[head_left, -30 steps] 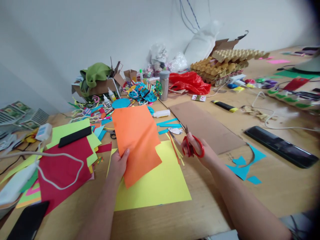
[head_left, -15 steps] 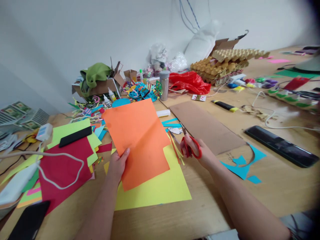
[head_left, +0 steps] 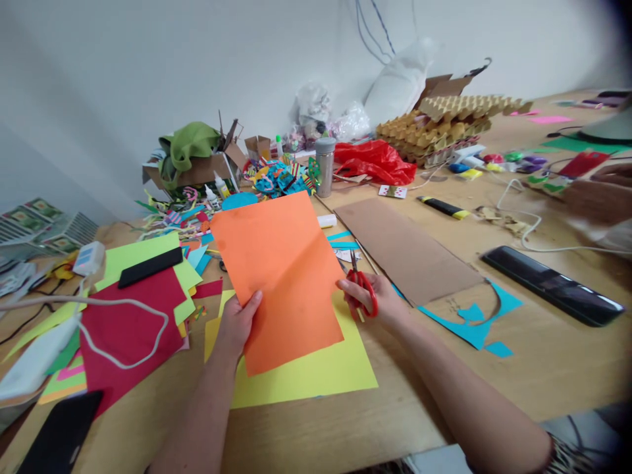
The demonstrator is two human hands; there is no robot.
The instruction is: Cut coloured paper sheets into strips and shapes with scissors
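I have the left hand (head_left: 237, 324) pinching the orange paper (head_left: 281, 276), long side pointing away — just right of it, the right hand (head_left: 388, 304) grips the scissors (head_left: 372, 295), perhaps touching.

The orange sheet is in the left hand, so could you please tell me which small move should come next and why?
I would probably turn the red-handled scissors toward the right edge of the orange sheet: the left hand holds that sheet by its lower left side, and the right hand has the scissors close by, blades pointing forward.
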